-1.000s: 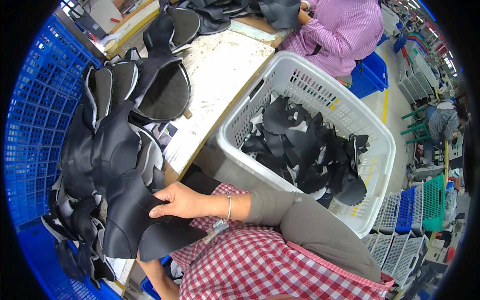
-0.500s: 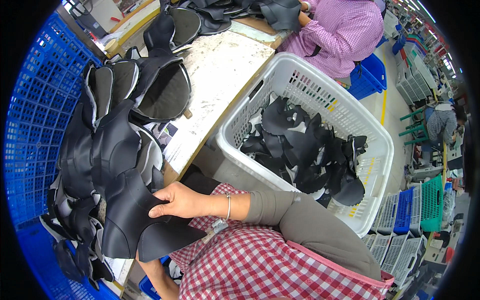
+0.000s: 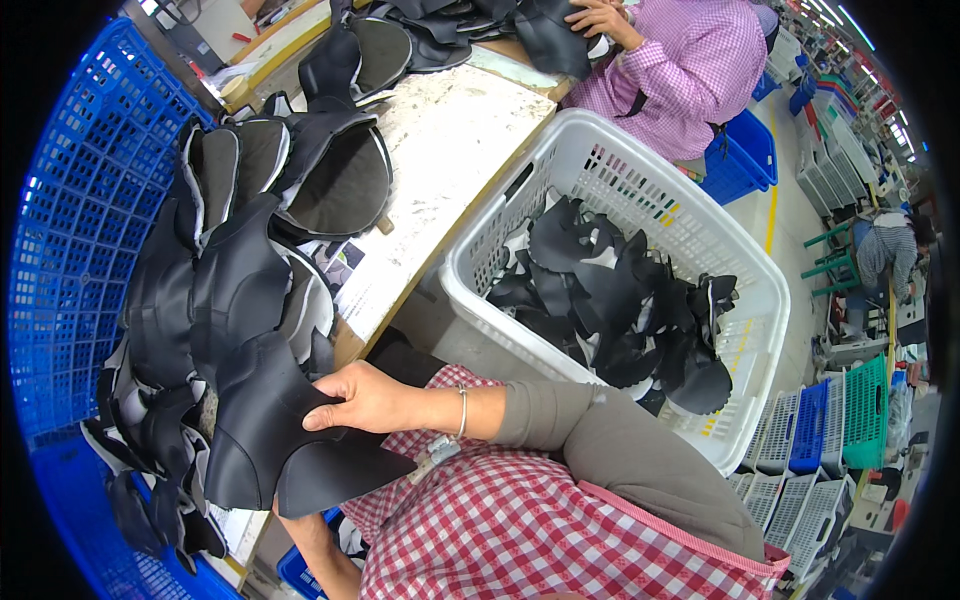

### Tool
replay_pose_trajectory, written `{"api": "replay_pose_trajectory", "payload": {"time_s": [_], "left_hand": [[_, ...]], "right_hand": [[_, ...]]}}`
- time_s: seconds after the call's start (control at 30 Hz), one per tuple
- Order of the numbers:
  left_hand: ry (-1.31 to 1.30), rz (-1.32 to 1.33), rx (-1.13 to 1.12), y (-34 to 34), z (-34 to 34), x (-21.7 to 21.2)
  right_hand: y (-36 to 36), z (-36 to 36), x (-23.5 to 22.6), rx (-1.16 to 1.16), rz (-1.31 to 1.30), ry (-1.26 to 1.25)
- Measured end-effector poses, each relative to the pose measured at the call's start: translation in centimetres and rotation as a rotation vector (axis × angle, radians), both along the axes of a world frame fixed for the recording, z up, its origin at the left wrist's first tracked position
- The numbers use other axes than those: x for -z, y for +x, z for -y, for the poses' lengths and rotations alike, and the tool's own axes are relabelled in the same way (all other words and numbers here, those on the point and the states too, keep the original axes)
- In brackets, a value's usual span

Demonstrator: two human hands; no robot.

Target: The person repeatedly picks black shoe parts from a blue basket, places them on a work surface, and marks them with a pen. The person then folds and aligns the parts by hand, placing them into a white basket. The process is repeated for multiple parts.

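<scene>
Head view: the right hand [image 3: 365, 398] pinches a black shoe-upper piece [image 3: 270, 430] at the near table [image 3: 450, 150] edge, atop a stack of similar pieces [image 3: 215, 290]. The left hand is hidden beneath; its grip cannot be told. A white basket [image 3: 640, 190] of black pieces stands just right.

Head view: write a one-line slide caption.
Right hand grips a black shaped piece atop a stack on the table, beside a white basket of similar pieces.

Curved black leather piece [image 3: 270, 420], flat atop stacked pieces at table edge
</scene>
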State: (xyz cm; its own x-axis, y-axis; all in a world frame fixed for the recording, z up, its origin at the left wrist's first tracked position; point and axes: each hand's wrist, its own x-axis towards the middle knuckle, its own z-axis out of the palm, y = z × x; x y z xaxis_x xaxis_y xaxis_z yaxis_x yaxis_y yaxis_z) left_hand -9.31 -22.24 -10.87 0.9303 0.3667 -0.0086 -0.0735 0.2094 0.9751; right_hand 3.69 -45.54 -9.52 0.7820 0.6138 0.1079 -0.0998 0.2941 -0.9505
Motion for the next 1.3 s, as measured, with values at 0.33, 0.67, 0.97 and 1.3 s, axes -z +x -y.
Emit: {"api": "replay_pose_trajectory", "payload": {"time_s": [0.33, 0.67, 0.97, 1.3], "left_hand": [[0.135, 0.066, 0.059, -2.7, 1.3, -1.7], [0.266, -0.084, -0.044, -2.7, 8.3, -7.2], [0.433, 0.089, -0.224, -2.8, 6.7, -5.9], [-0.260, -0.010, 0.167, -4.7, -0.8, -2.5]], "right_hand": [[-0.4, -0.2, 0.0, 0.024, 0.006, -0.014], [-1.1, -2.0, 0.9, 0.128, -0.133, 0.203], [-2.9, -3.2, -0.5, 0.137, 0.075, -0.108], [-0.4, -2.2, -10.0, 0.084, 1.251, -0.115]]}}
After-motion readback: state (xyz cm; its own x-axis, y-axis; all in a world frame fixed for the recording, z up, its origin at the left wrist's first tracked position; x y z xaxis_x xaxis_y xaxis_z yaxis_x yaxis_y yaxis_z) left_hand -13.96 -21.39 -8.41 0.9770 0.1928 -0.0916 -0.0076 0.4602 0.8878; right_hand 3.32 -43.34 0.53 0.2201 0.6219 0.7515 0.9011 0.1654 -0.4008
